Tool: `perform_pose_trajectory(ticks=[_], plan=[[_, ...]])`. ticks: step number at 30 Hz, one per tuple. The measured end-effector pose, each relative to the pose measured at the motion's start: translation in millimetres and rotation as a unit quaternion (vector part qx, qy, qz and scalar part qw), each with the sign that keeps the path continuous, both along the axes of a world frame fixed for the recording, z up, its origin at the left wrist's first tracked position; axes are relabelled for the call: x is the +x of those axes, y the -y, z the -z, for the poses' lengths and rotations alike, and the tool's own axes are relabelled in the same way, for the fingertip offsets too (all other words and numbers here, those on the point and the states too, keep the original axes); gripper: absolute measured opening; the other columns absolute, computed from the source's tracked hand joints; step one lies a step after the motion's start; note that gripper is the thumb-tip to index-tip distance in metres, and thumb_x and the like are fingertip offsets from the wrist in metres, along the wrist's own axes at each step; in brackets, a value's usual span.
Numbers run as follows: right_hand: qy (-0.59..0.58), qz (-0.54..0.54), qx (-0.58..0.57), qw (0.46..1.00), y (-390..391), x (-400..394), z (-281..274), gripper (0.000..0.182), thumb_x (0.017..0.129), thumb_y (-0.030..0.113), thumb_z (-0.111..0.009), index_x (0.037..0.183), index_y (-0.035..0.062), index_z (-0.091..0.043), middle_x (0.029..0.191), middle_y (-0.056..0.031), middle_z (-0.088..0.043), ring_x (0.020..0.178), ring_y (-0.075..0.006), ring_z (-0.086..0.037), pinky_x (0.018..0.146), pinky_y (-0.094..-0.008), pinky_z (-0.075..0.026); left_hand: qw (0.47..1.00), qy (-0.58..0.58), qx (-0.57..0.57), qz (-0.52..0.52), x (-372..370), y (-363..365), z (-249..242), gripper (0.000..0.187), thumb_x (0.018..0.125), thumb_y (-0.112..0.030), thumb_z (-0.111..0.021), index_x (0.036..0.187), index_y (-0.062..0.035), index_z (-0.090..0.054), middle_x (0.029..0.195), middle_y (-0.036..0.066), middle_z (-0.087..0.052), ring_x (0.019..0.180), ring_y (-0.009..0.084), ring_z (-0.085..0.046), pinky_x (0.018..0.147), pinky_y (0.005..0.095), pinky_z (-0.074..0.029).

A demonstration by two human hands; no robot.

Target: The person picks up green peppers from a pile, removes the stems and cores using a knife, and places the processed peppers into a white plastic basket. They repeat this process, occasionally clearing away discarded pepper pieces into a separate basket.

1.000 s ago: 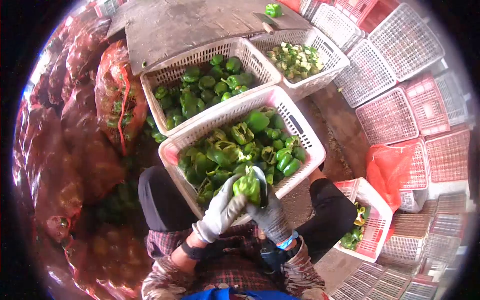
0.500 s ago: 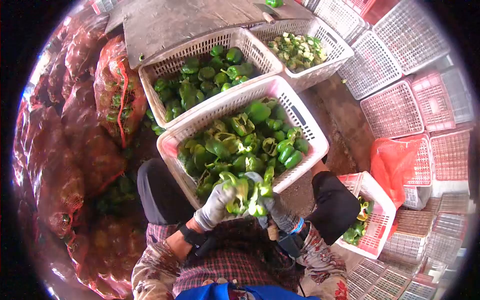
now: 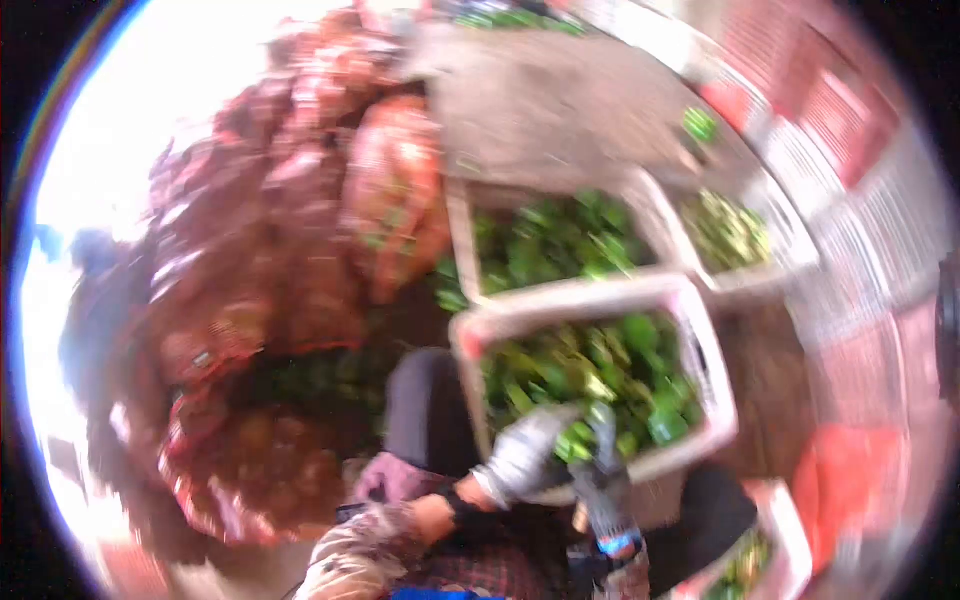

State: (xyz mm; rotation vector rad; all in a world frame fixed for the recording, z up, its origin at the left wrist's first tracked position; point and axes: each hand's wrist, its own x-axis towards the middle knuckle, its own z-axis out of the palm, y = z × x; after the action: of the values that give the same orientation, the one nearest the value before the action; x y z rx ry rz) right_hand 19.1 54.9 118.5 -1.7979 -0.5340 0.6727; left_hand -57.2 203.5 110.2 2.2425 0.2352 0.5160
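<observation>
Motion blurs the view. My left hand (image 3: 530, 455), in a whitish glove, is closed around a piece of green bell pepper (image 3: 573, 442) above the near rim of the white crate (image 3: 715, 420). Close on its right, my right hand (image 3: 603, 485), in a grey glove, is closed on a knife, whose wooden handle end (image 3: 580, 518) shows below the fist. A grey shape above that fist looks like its blade, but is smeared. Green bell peppers (image 3: 640, 345), several of them cut open in the earlier frame, fill the crate in front of me.
Behind it stand a crate of green peppers (image 3: 550, 235) and a crate of pale green scraps (image 3: 730, 232). A board (image 3: 570, 100) lies beyond, with one pepper (image 3: 699, 125). Red mesh sacks (image 3: 270, 250) pile up at left. Stacked crates (image 3: 860, 260) and an orange-red net (image 3: 850, 480) are at right.
My head has turned left, so the scene has shifted right and down. Both hands stay close together over the crate's near edge; the pale opened pepper pieces between them now show less.
</observation>
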Motion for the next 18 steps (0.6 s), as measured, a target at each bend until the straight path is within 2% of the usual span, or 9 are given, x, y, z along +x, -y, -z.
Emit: perform_pose_trajectory(ticks=[4, 8, 9, 12, 14, 15, 16, 17, 18], plan=[[0.156, 0.076, 0.101, 0.98, -33, -10, 34, 0.05, 0.092, 0.026, -0.059, 0.136, 0.0048, -0.046, 0.101, -0.009, -0.062, 0.078, -0.0149, -0.058, 0.066, -0.0293, -0.048, 0.998, -0.064, -0.021, 0.016, -7, 13, 10, 0.067, 0.08, -0.013, -0.063, 0.142, -0.0111, -0.037, 0.124, 0.015, -0.056, 0.121, 0.0299, -0.05, 0.103, 0.0365, -0.04], [0.101, 0.067, 0.0, 0.993, -22, -19, -16, 0.049, 0.097, 0.03, -0.051, 0.137, 0.0019, -0.044, 0.111, -0.0167, -0.064, 0.094, -0.0306, -0.063, 0.081, -0.0379, -0.051, 0.956, 0.219, -0.025, 0.192, -5, -15, 27, 0.057, 0.077, -0.032, -0.073, 0.123, -0.0042, -0.054, 0.117, 0.013, -0.058, 0.113, 0.0203, -0.052, 0.095, 0.0332, -0.043], [0.368, 0.009, -0.016, 0.93, -22, -10, 24, 0.05, 0.098, 0.029, -0.05, 0.139, 0.0016, -0.042, 0.12, -0.0191, -0.06, 0.108, -0.0312, -0.059, 0.091, -0.0391, -0.046, 0.972, 0.15, -0.112, 0.14, -11, -3, 37, 0.064, 0.081, -0.035, -0.068, 0.132, -0.0033, -0.047, 0.133, 0.018, -0.047, 0.124, 0.0249, -0.044, 0.102, 0.0358, -0.038], [0.303, -0.059, -0.063, 0.949, -21, -24, 23, 0.055, 0.097, 0.029, -0.05, 0.143, 0.0025, -0.036, 0.134, -0.0205, -0.05, 0.111, -0.0309, -0.052, 0.096, -0.0411, -0.041, 0.89, 0.024, -0.454, -0.035, -3, 23, 47, 0.053, 0.087, -0.03, -0.059, 0.131, -0.0019, -0.046, 0.131, 0.021, -0.047, 0.12, 0.0351, -0.047, 0.099, 0.0388, -0.041], [0.302, -0.067, -0.052, 0.95, -15, -18, 50, 0.06, 0.095, 0.031, -0.052, 0.144, 0.0023, -0.034, 0.133, -0.0206, -0.05, 0.1, -0.0299, -0.056, 0.09, -0.0423, -0.044, 0.799, -0.012, -0.597, 0.071, 19, 17, 151, 0.059, 0.086, -0.028, -0.065, 0.137, -0.0088, -0.042, 0.125, 0.013, -0.055, 0.119, 0.0225, -0.051, 0.103, 0.0328, -0.037], [0.3, -0.071, -0.051, 0.95, -11, -16, 61, 0.062, 0.094, 0.032, -0.053, 0.144, 0.0021, -0.033, 0.133, -0.0206, -0.051, 0.095, -0.0294, -0.058, 0.087, -0.0429, -0.045, 0.94, 0.06, -0.328, 0.073, 13, 14, 133, 0.054, 0.085, -0.028, -0.063, 0.131, -0.0057, -0.046, 0.122, 0.017, -0.054, 0.116, 0.0302, -0.051, 0.099, 0.0369, -0.04], [0.297, -0.075, -0.051, 0.95, -11, -14, 67, 0.064, 0.093, 0.033, -0.054, 0.144, 0.002, -0.032, 0.133, -0.0207, -0.051, 0.09, -0.0289, -0.06, 0.084, -0.0435, -0.047, 0.99, 0.123, -0.028, 0.066, 1, 14, 93, 0.049, 0.085, -0.027, -0.061, 0.126, -0.0026, -0.05, 0.12, 0.021, -0.052, 0.112, 0.0379, -0.051, 0.095, 0.041, -0.044], [0.124, -0.025, 0.107, 0.986, -21, -30, 32, 0.062, 0.093, 0.038, -0.053, 0.142, 0.0031, -0.037, 0.12, -0.0204, -0.058, 0.103, -0.0367, -0.059, 0.089, -0.0447, -0.046, 0.976, 0.209, 0.011, 0.057, -19, 14, 25, 0.042, 0.085, -0.022, -0.06, 0.123, -0.0039, -0.054, 0.112, 0.021, -0.054, 0.104, 0.0408, -0.053, 0.092, 0.044, -0.045], [0.029, -0.008, 0.069, 0.997, -20, -35, 16, 0.065, 0.092, 0.039, -0.055, 0.143, 0.0041, -0.035, 0.123, -0.0231, -0.057, 0.115, -0.0374, -0.054, 0.094, -0.0441, -0.043, 0.978, 0.201, -0.002, 0.057, -5, 14, 64, 0.04, 0.084, -0.019, -0.06, 0.121, -0.0049, -0.054, 0.113, 0.022, -0.055, 0.101, 0.0412, -0.055, 0.09, 0.0448, -0.045]])
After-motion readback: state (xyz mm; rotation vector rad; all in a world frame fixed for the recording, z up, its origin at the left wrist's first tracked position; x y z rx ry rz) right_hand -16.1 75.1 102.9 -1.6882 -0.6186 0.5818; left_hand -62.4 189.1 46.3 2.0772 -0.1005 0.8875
